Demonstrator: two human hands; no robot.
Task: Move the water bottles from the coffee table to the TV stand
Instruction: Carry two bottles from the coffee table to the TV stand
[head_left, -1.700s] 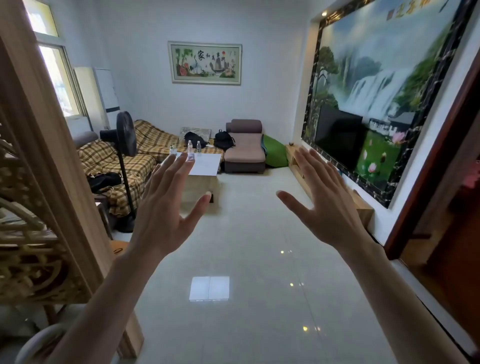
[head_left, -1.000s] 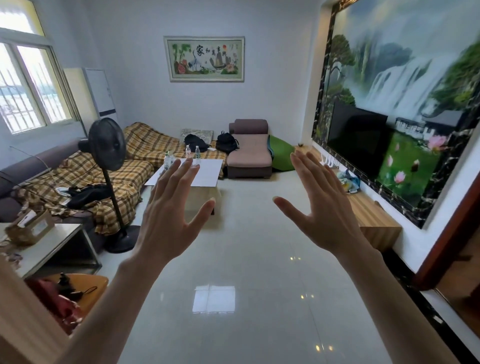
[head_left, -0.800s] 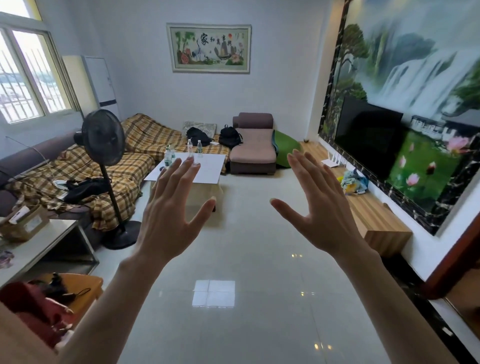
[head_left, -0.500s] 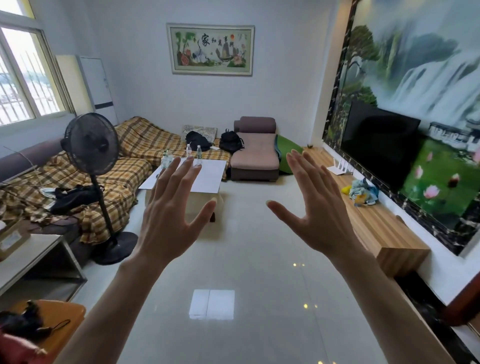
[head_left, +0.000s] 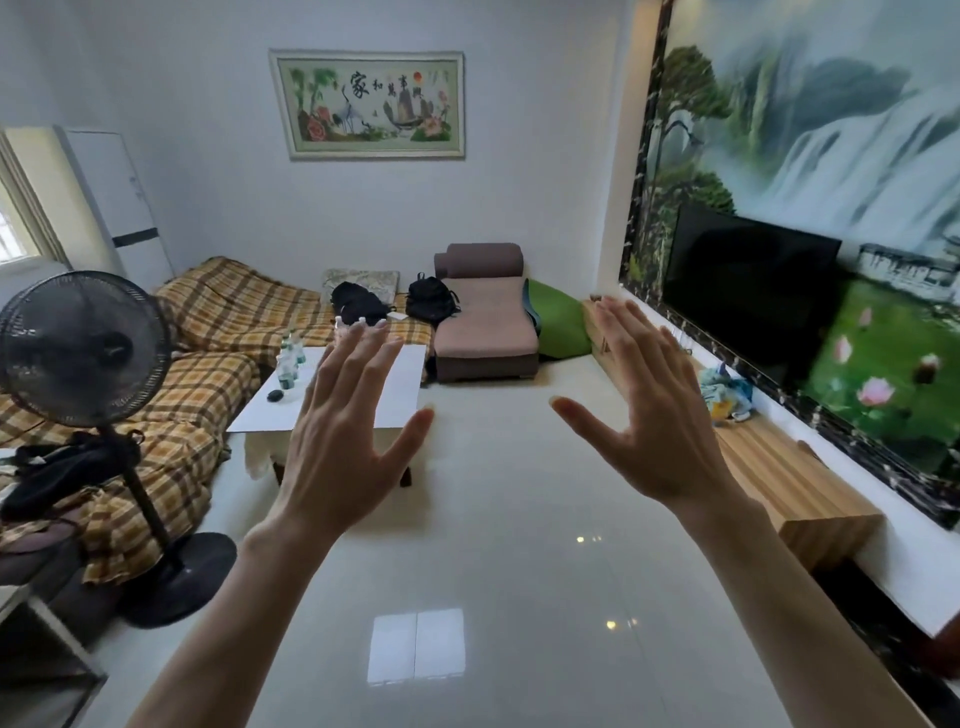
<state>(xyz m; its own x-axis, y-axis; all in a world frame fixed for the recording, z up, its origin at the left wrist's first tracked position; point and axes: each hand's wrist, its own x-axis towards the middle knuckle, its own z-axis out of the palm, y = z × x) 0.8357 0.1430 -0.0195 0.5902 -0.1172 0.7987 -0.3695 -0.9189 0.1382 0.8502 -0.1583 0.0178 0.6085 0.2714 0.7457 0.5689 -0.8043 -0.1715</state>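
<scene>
Both hands, left hand (head_left: 345, 447) and right hand (head_left: 657, 421), raised (fingers spread, released); water bottles (head_left: 289, 361) on coffee table (head_left: 400, 384).

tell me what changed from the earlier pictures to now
The person has walked through the doorway into the room: the wooden screen has dropped out of view, and the coffee table, fan and TV stand are nearer. Nothing was taken hold of or let go. The left hand and right hand stay raised, fingers spread, holding nothing; the water bottles remain on the table.
</scene>
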